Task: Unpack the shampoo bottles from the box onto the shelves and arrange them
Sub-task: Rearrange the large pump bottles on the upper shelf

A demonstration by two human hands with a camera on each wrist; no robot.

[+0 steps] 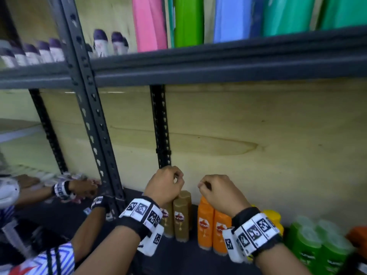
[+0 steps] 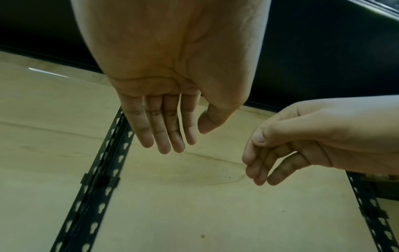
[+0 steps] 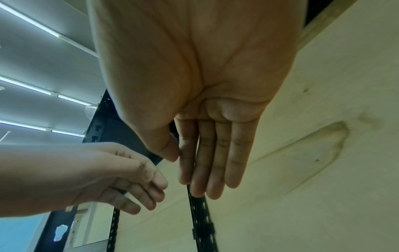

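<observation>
Two gold shampoo bottles [image 1: 181, 215] and two orange shampoo bottles [image 1: 206, 225] stand upright on the dark lower shelf [image 1: 178, 259]. My left hand [image 1: 175, 178] hovers just above the gold bottles' caps, and my right hand [image 1: 205, 185] hovers just above the orange ones. Both hands hold nothing. The left wrist view shows my left hand [image 2: 170, 136] with relaxed, nearly straight fingers in front of the wooden back panel. My right hand [image 3: 207, 170] looks the same in the right wrist view. No box is in view.
A yellow bottle [image 1: 273, 215] and green bottles [image 1: 313, 241] stand to the right. The upper shelf beam [image 1: 218, 62] carries tall coloured bottles [image 1: 149, 22] and purple-capped bottles [image 1: 101, 42]. A perforated post [image 1: 93, 126] rises at left. Another person's hands [image 1: 83, 188] work there.
</observation>
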